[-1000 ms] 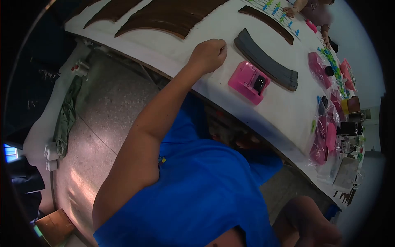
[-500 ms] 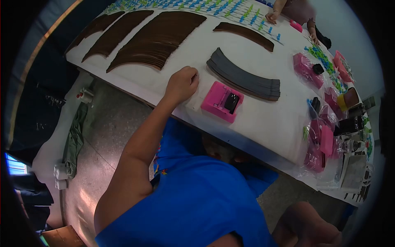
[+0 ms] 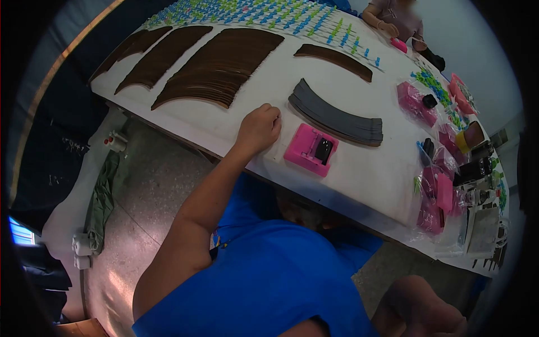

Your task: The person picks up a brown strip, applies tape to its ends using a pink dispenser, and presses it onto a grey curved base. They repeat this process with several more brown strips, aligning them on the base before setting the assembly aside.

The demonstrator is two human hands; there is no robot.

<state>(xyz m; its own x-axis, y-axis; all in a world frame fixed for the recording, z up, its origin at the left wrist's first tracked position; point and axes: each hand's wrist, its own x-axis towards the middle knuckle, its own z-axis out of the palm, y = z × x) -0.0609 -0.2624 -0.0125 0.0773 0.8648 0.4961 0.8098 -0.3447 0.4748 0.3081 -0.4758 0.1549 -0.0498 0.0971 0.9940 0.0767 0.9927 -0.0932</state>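
My left hand point(image 3: 260, 129) rests on the white table near its front edge, curled into a fist. Nothing sticks out of it, though the palm side is hidden. Just right of it sits a pink block-shaped fixture point(image 3: 299, 149) with a glossy black part point(image 3: 324, 150) set in it; the hand does not touch it. Behind the fixture lies a curved stack of dark grey strips point(image 3: 337, 119), brown along its lower edge. My right hand is out of sight; only a bent bare limb shows at the lower right.
Fanned brown strips point(image 3: 224, 64) lie at the left, and a smaller brown stack point(image 3: 334, 60) farther back. Rows of blue and green clips point(image 3: 269, 19) cover the far side. Pink items in clear bags point(image 3: 415, 104) line the right. Another person point(image 3: 393, 19) sits at the far corner.
The view has shifted a little, so the table items sit slightly lower. My left fist appears a little lower and farther right, still beside the pink fixture. The other person shows more fully.
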